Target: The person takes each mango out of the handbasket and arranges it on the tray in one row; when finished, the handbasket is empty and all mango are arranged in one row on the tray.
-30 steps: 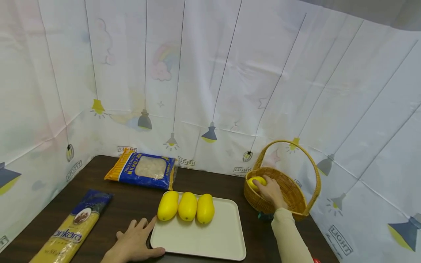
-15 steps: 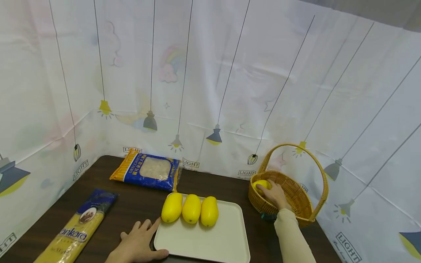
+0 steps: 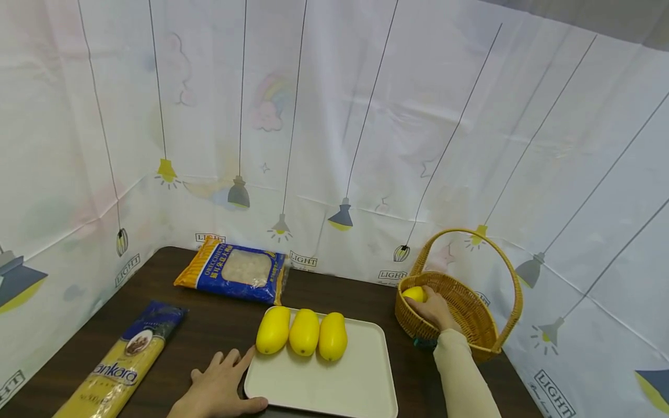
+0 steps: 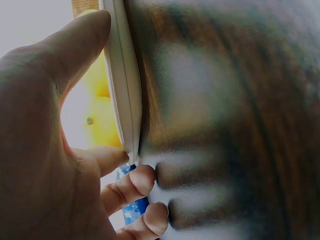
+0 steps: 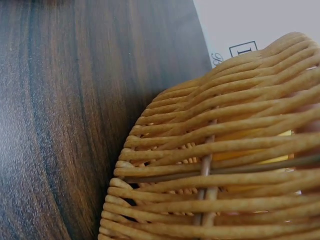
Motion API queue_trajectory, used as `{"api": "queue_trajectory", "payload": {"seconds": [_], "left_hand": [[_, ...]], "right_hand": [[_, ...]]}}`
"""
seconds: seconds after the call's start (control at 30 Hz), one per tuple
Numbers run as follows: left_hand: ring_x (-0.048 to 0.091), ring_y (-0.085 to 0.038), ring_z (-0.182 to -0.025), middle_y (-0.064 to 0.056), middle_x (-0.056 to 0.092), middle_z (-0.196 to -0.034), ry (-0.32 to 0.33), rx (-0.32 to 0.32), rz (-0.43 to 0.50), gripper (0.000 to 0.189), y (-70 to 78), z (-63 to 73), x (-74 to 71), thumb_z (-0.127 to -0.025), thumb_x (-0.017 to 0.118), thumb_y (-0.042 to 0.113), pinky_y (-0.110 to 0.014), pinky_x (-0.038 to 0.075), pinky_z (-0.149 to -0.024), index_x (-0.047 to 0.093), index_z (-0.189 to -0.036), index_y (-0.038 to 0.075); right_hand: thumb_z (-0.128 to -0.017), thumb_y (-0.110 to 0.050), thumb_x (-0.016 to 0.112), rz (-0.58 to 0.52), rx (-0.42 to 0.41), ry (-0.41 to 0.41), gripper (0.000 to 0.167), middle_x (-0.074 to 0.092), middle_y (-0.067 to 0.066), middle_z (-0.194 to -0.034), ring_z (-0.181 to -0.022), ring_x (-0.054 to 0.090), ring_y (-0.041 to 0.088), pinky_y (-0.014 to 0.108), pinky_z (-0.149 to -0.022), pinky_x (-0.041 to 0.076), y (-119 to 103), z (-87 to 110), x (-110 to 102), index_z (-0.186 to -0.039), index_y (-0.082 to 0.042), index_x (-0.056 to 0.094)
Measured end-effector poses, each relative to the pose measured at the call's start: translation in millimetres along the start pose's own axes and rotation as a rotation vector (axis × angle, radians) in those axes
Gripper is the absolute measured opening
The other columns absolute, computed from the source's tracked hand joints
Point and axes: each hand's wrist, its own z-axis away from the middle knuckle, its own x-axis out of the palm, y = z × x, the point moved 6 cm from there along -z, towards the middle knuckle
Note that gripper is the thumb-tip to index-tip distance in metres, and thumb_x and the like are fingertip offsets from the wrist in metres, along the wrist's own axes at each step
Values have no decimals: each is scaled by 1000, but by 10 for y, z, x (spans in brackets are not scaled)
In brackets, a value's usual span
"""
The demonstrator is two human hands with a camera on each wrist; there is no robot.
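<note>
In the head view, my right hand (image 3: 436,310) reaches into the wicker basket (image 3: 478,310), its fingers curled over a yellow oblong fruit (image 3: 413,294) at the basket's left end. Part of that fruit is hidden by the hand. The right wrist view is mostly filled by the basket's woven side (image 5: 220,150), with yellow showing through gaps. My left hand (image 3: 216,386) lies spread at the left edge of the cream tray (image 3: 355,383); thumb and index finger touch its rim, while other fingertips rest on the table. Three similar yellow fruits (image 3: 303,332) lie side by side along the tray's back.
A blue and orange orecchiette bag (image 3: 240,270) lies at the back left. Nearer, left of my left hand, is a pack of Ankara pasta (image 3: 122,363). The dark wooden table (image 3: 345,288) meets a printed cloth (image 3: 334,145) behind. The basket's tall handle (image 3: 514,284) arches over it.
The head view has shifted a little, moving everything slightly rightward. My right hand has settled slightly over the fruit in the basket, covering more of it. The left hand stays at the tray.
</note>
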Motion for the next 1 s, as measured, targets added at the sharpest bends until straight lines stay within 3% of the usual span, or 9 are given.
{"api": "queue_trajectory", "payload": {"seconds": [0.3, 0.6, 1.0], "left_hand": [[50, -37, -117, -9, 54, -135, -1, 18, -8, 112, 19, 19, 14, -65, 70, 83, -85, 34, -80, 40, -155, 23], [50, -37, -117, -11, 54, -135, -1, 15, -15, 115, 29, 45, -33, -64, 69, 86, -87, 32, -81, 41, -155, 21], [50, -39, -119, -12, 53, -139, -12, 21, -18, 113, 47, 52, -39, -66, 69, 84, -86, 33, -80, 40, -155, 20]], "right_hand": [[-92, -61, 57, -5, -7, 32, 91, 39, 36, -147, -128, 43, 51, 62, -102, 42, 50, 83, -52, -152, 3, 33], [-91, -61, 62, -61, -26, 108, 93, 39, 34, -142, -121, 44, 45, 54, -92, 48, 23, 224, -257, -153, 2, 33], [-89, -64, 63, -108, -43, 183, 95, 31, 31, -153, -128, 42, 45, 56, -95, 47, 62, 457, -467, -157, -5, 30]]}}
